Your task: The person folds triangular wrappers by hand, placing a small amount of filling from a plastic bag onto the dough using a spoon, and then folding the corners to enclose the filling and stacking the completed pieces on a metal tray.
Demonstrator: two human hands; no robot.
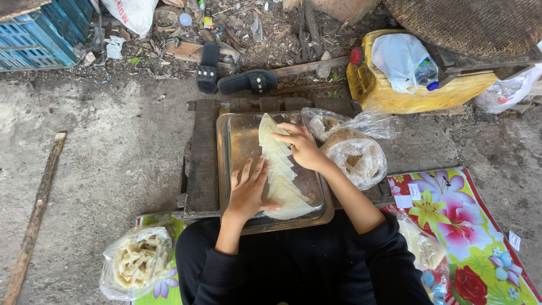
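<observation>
At the far left a clear bag of folded pastry pieces (138, 261) sits on the floor beside the person's knee. Next comes a low wooden table (202, 158), and on it a shallow metal tray (234, 141). The left hand (248, 192) lies flat and open on the tray floor, fingers spread, its thumb side touching the lower end of a row of pastry wrappers (279, 169); it holds nothing. The wrappers are pale triangles laid overlapping in a line that runs from the tray's far edge down toward the person. They look thin, light and limp, likely to tear or stick together, so each is best lifted by a free corner with fingertips. The right hand (302, 147) rests on the upper part of the row, fingers curled, pinching or pressing a wrapper's edge; which one I cannot tell. Right of the tray stand two clear bags with filling (355, 155), then a flowered mat (463, 226).
</observation>
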